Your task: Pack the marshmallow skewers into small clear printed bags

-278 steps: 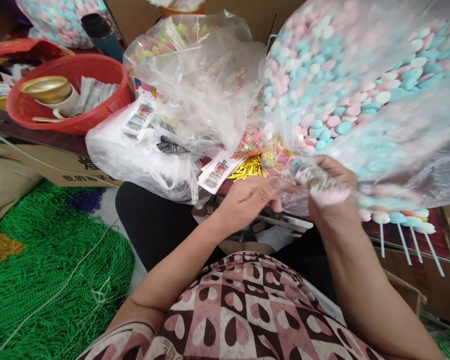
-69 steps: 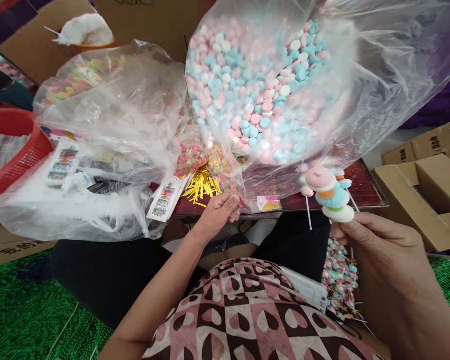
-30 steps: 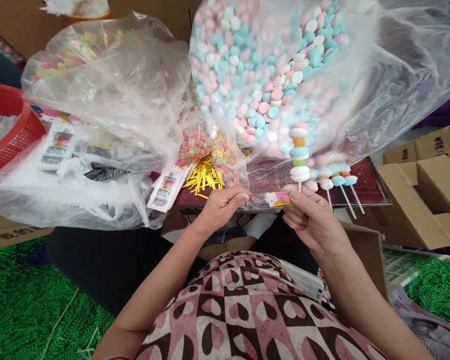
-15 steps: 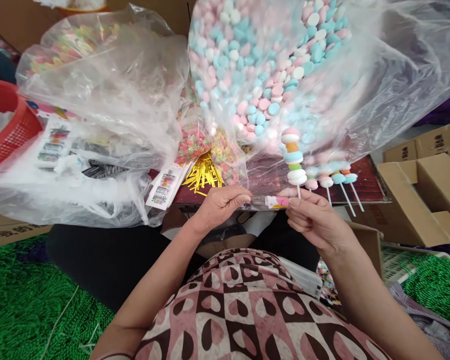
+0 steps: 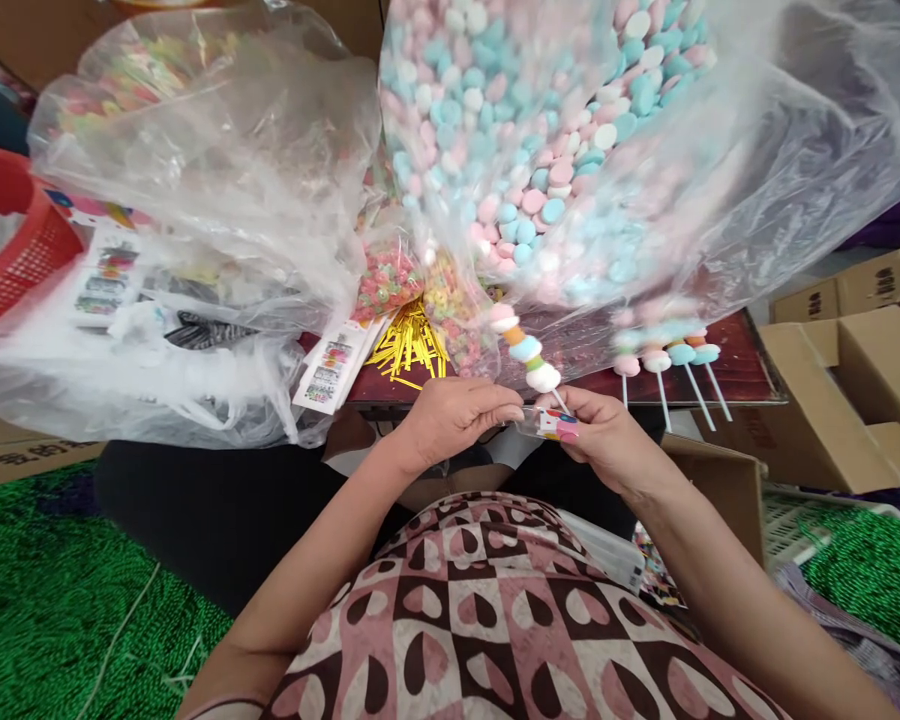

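My right hand [image 5: 600, 430] pinches the white stick of a marshmallow skewer [image 5: 525, 347], stacked with pink, white, orange, blue and green pieces and tilted to the left. Between my hands is a small clear plastic bag [image 5: 553, 424] with a colourful printed end; the right fingers also hold that printed end. My left hand [image 5: 465, 415] is closed on the bag's other end with thumb and fingers together. Several finished-looking marshmallow skewers [image 5: 656, 360] lie to the right at the table's edge, their sticks sticking out over it.
A large clear bag of pastel marshmallows [image 5: 529, 200] covers the table's back. Gold twist ties [image 5: 406, 345] and printed bags [image 5: 335, 368] lie left of centre, near a bag of red gummies [image 5: 390, 285]. A red basket [image 5: 34, 240] stands far left, an open carton [image 5: 855, 400] right.
The skewer has gone from upright to leaning left and sits lower. My right hand has moved slightly left and down, and my left hand slightly right, with the bag still between them.
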A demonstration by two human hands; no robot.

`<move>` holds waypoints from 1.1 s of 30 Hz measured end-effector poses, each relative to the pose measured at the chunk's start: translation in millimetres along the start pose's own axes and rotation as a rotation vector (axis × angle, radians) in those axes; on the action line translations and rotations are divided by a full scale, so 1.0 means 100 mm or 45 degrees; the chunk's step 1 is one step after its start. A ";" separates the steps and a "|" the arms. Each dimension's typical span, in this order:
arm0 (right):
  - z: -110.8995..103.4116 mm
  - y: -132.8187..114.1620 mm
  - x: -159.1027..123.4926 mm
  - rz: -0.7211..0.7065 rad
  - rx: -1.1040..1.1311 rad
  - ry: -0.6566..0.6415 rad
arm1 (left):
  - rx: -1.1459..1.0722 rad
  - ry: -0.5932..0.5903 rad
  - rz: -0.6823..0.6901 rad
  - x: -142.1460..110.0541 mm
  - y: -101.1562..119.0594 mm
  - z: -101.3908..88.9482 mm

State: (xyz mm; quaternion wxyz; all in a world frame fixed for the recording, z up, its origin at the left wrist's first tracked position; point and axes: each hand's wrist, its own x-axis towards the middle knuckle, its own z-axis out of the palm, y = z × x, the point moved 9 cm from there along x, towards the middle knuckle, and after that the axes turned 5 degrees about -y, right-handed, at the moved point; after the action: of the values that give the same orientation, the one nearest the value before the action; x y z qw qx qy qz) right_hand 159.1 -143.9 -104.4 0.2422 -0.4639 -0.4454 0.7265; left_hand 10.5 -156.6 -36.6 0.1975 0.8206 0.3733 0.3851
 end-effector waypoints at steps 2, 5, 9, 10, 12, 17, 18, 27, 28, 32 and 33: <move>0.00 0.01 0.01 -0.039 0.047 0.035 | -0.029 0.002 -0.022 0.00 -0.02 0.02; 0.10 0.07 0.02 0.005 0.094 -0.023 | -0.145 0.001 -0.015 0.01 0.00 0.03; 0.21 0.11 0.07 0.011 0.028 -0.065 | -0.246 -0.006 0.002 0.01 0.01 0.03; 0.20 0.10 0.08 -0.019 0.014 -0.050 | -0.250 -0.012 -0.014 0.01 0.00 0.03; 0.17 0.06 0.09 -0.063 0.024 -0.019 | -0.262 -0.007 -0.067 0.00 -0.05 0.01; 0.20 0.05 0.07 0.063 0.129 -0.123 | -0.417 0.023 -0.214 -0.01 -0.16 -0.03; 0.21 0.06 0.06 0.086 0.113 -0.136 | -0.448 0.027 -0.240 -0.01 -0.17 -0.03; 0.10 -0.05 0.06 -0.001 0.150 0.009 | -0.756 0.165 -0.665 -0.18 -0.54 0.06; 0.07 -0.09 0.04 -0.011 0.158 0.027 | -0.867 0.222 -0.729 -0.21 -0.60 0.07; -0.09 -0.35 -0.16 -0.133 0.082 0.138 | -1.368 0.505 -0.885 -0.32 -0.75 0.11; -0.13 -0.41 -0.23 -0.170 0.038 0.170 | -1.452 0.545 -0.896 -0.33 -0.76 0.11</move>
State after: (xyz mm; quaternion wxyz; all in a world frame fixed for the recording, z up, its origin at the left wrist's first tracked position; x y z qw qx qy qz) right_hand 178.9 -135.9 -60.6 0.3259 -0.4770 -0.4473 0.6827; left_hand -29.6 -133.5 -105.9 0.6320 0.3257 0.3872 0.5870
